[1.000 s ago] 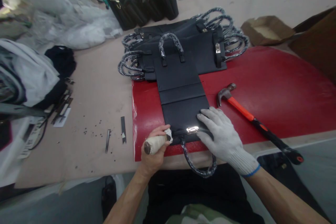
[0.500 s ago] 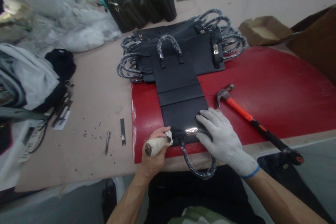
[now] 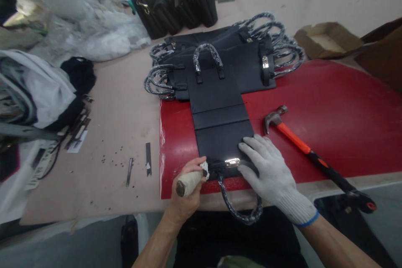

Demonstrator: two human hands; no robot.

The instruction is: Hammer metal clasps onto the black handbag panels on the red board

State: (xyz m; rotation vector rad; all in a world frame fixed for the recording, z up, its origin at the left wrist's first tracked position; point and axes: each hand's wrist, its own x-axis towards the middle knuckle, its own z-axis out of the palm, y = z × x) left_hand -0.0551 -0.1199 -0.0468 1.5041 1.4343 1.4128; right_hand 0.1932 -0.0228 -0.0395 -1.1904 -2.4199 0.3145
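Note:
My bare left hand is closed round a tool with a tape-wrapped handle; its working end is hidden at the near left corner of a black bag panel. White-gloved, my right hand lies flat with fingers spread on the panel's near right part. Between the hands sits a shiny metal clasp on a dark strap. A plastic-wrapped handle hangs from the near end over the table edge. Another wrapped handle is at the panel's far end.
A claw hammer lies on the red board to the right. Stacked black panels with wrapped handles lie behind. A metal punch-like rod and dark strip lie left. Black bags and a cardboard box stand farther back.
The whole view has shifted slightly, so things appear a little further right and lower. Both hands keep the same hold and place on the panel.

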